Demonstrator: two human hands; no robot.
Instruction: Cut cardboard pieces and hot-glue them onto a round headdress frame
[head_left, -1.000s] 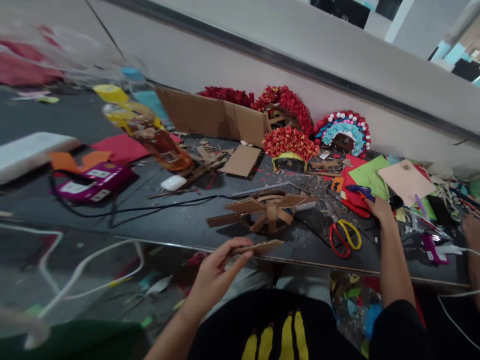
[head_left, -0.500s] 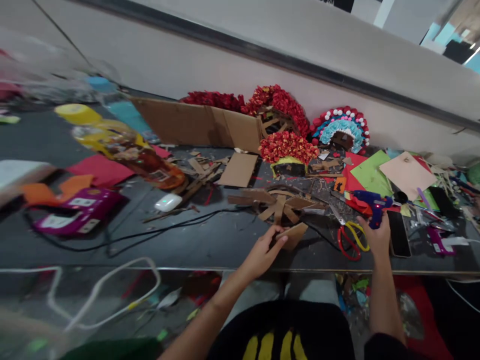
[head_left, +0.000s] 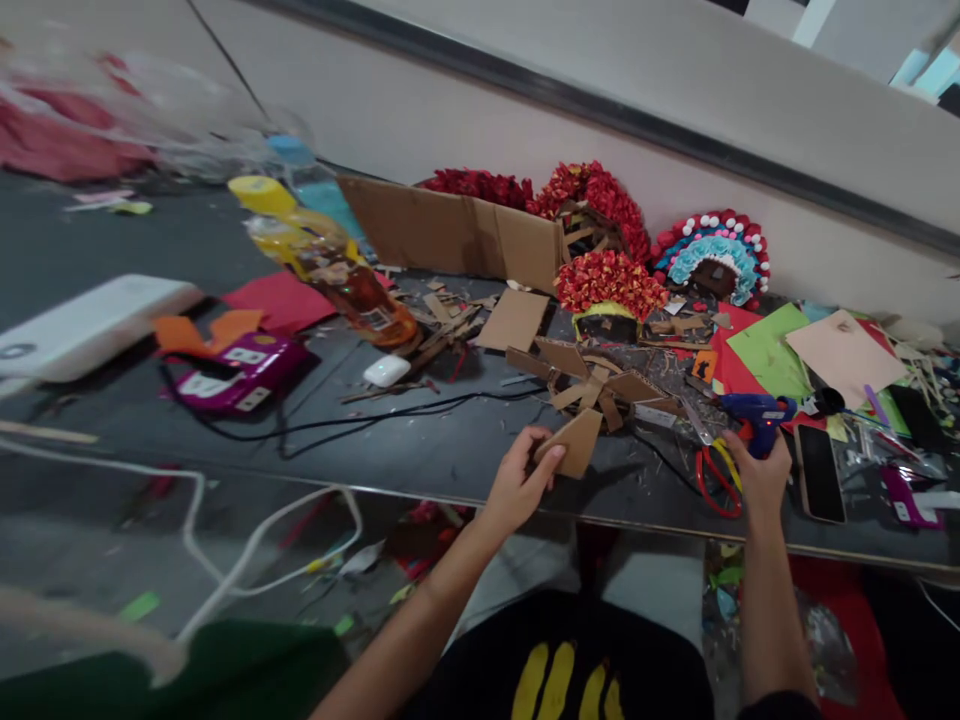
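A cardboard piece (head_left: 574, 445) is being pinched between thumb and fingers of the left hand (head_left: 519, 480), just in front of the cardboard frame (head_left: 592, 388) on the dark table (head_left: 420, 450). A blue glue gun (head_left: 752, 408) is being held by the right hand (head_left: 761, 475), fingers clamped on its handle, between the scissors (head_left: 699, 420) and a phone (head_left: 820, 475).
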